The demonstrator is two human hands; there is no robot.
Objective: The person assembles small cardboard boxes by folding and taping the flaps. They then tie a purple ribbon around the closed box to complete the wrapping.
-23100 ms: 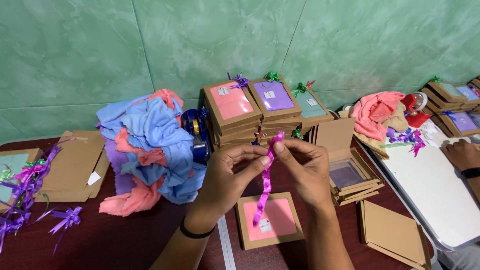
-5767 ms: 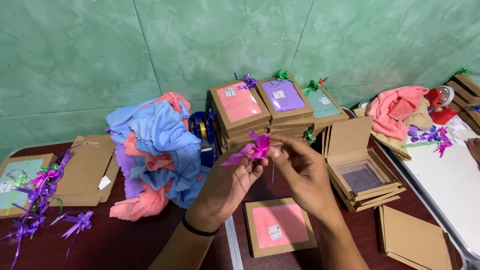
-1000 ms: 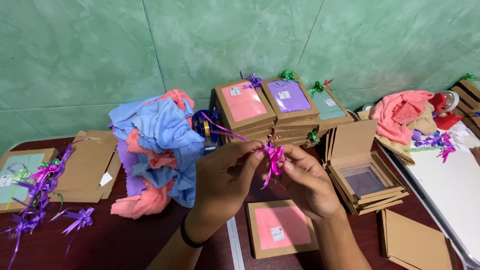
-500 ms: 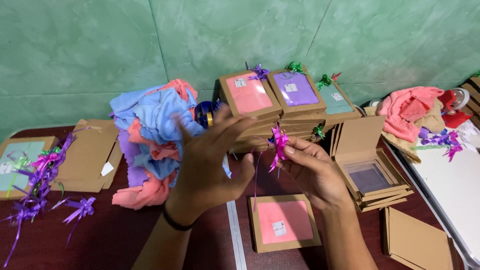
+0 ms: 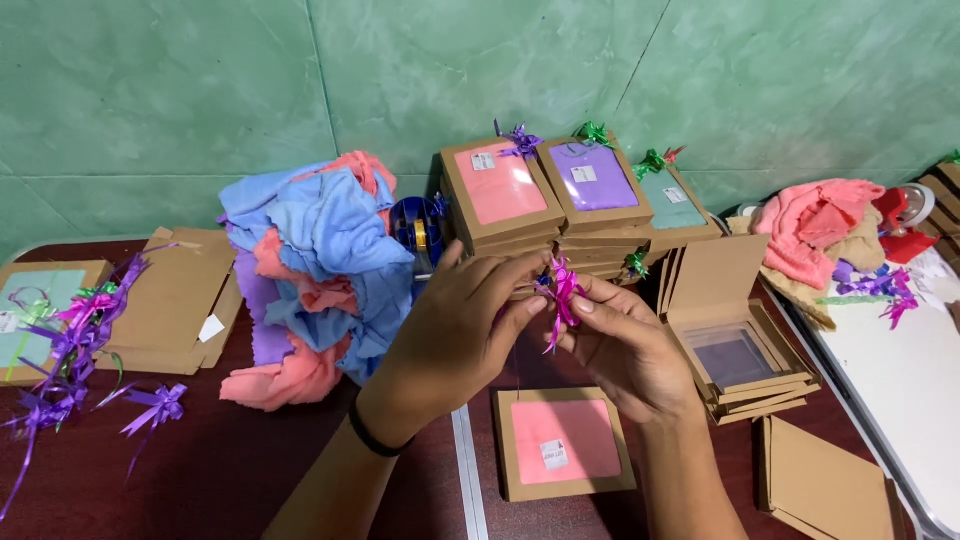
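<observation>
Hands meet mid-frame: left hand (image 5: 455, 325) and right hand (image 5: 625, 345) pinch a pink bow (image 5: 562, 292) above a flat brown box (image 5: 563, 443) with pink window and small white label

Premises present as a small gift-packing workshop. Dark red table (image 5: 200, 470) set against a green wall (image 5: 180, 90). At 12 o'clock, stacked windowed boxes (image 5: 560, 200); at 10 o'clock, a heap of cloths (image 5: 320, 260); at 9 o'clock, loose ribbon bows (image 5: 70, 350); at 3 o'clock, empty boxes (image 5: 740, 350).
</observation>
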